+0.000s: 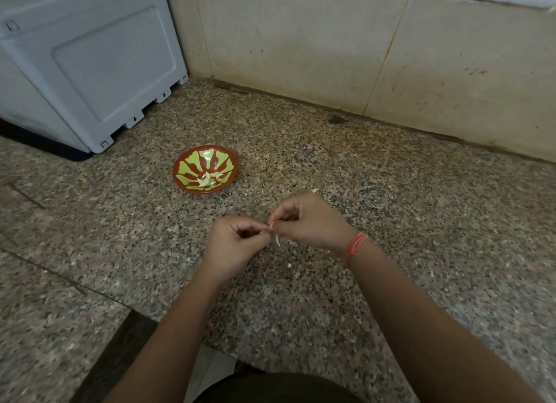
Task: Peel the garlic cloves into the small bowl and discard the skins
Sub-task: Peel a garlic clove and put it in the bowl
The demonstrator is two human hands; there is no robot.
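Garlic clove (271, 226) at frame centre, mostly hidden, pinched between both hands over desk (406, 222). Left hand (233, 240) curled round it, likely steadying; right hand (307, 222) pinching it, likely stripping. Skin strip (276, 240) dangles below. Small bowl (192, 162) up-left holds peeled cloves (209, 180), near for dropping.

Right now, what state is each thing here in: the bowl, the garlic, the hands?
small bowl, upright on the counter, holding peeled cloves.
left hand, fingers curled, pinching the garlic clove.
right hand, fingers curled, pinching the same clove.
garlic clove, mostly hidden between the fingertips.
skin strip, hanging loose below the clove.
skin scrap, lying on the counter.
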